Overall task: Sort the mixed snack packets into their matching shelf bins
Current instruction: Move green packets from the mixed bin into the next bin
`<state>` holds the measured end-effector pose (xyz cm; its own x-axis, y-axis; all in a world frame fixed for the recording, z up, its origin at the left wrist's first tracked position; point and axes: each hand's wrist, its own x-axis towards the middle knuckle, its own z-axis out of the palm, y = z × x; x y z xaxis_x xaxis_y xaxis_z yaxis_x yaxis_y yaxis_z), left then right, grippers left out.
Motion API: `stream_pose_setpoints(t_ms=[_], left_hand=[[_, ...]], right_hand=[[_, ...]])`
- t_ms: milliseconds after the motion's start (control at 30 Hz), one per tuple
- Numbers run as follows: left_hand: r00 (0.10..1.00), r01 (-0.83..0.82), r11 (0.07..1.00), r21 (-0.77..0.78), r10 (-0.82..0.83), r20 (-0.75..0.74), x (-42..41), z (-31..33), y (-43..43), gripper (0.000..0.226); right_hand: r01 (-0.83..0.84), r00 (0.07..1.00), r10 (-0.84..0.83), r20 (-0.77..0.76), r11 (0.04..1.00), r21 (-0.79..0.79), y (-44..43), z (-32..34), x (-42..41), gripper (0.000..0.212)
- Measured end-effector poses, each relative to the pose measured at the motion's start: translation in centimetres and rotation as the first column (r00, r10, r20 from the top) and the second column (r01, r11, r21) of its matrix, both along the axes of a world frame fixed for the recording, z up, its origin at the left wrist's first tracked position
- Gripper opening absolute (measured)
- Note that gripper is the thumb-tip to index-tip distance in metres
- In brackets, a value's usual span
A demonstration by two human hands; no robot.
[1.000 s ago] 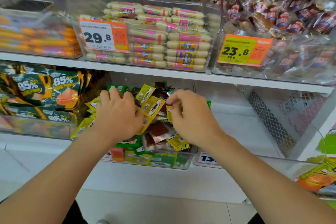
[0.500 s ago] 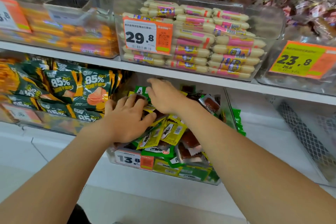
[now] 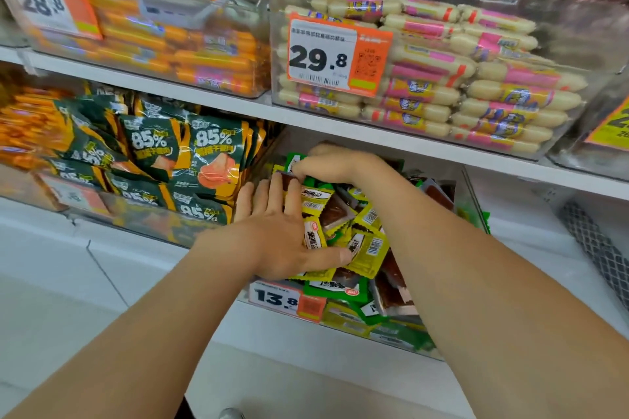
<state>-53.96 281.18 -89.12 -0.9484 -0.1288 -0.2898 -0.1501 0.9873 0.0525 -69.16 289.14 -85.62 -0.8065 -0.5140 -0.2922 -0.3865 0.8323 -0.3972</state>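
Left hand [image 3: 279, 238] presses packets [image 3: 367, 248], fingers spread flat; right hand [image 3: 337, 165], beyond those fingers, pinches a green packet [image 3: 292, 158].

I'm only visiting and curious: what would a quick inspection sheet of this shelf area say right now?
Surface: white shelf, with bins above and below it.
Job's things: clear bin with price tag reading 13.8, holding yellow packets, green packets and dark red packets mixed together.
Clutter: nothing seen.
Hands: left hand lies flat on the packets, fingers straight; right hand is curled over packets at the bin's back, hold unclear.
Cables: nothing seen.
Surroundings: green 85% packs left of the bin; pale sausages and orange sausages above.
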Motion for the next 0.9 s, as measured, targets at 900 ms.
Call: stream_pose_setpoints(t_ms=[900], left_hand=[[0.992,0.038,0.999,-0.033,-0.042,-0.121,-0.7,-0.5,-0.2,0.151]], right_hand=[[-0.048,0.911,-0.085,-0.403,0.950,-0.309,7.7,-1.4,7.2,0.042]])
